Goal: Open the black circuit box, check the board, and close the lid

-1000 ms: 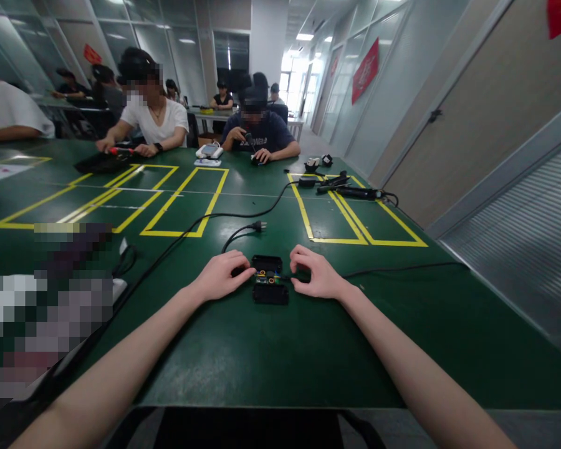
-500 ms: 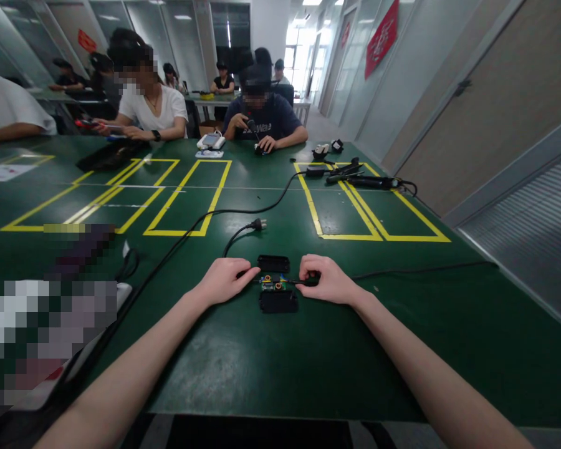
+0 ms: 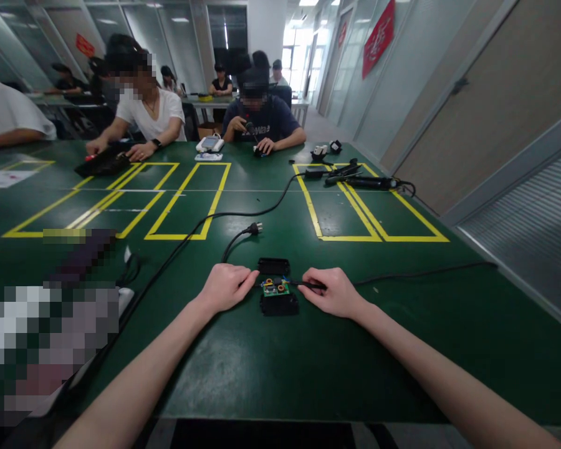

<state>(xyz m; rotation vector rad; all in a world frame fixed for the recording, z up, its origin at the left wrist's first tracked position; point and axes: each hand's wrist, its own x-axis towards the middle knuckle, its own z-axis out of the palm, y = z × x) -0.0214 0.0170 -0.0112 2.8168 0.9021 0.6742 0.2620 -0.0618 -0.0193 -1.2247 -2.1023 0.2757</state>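
Note:
Between my hands is a small green circuit board (image 3: 277, 287) with copper-wound coils and coloured wires at its ends. My left hand (image 3: 227, 287) is closed on the black cord at the board's left side; most of that cord is hidden by the fingers. On the right, my right hand (image 3: 330, 291) pinches the other black cord (image 3: 312, 284) near where it meets the board. One black plastic case half (image 3: 273, 266) lies just beyond the board. The other case half (image 3: 279, 305) lies on the near side, its edge partly under the board.
A black power plug (image 3: 254, 228) on a short cord lies beyond my left hand. A long black cable (image 3: 262, 212) crosses the green table (image 3: 271, 368) to black tools (image 3: 362, 180) at the far right. Co-workers sit opposite; blurred-out items cover the left side.
The board has tilted and shifted slightly, showing more of its face. My right hand's fingers have straightened along the cord. Across the table, a co-worker has reached down to a black tray.

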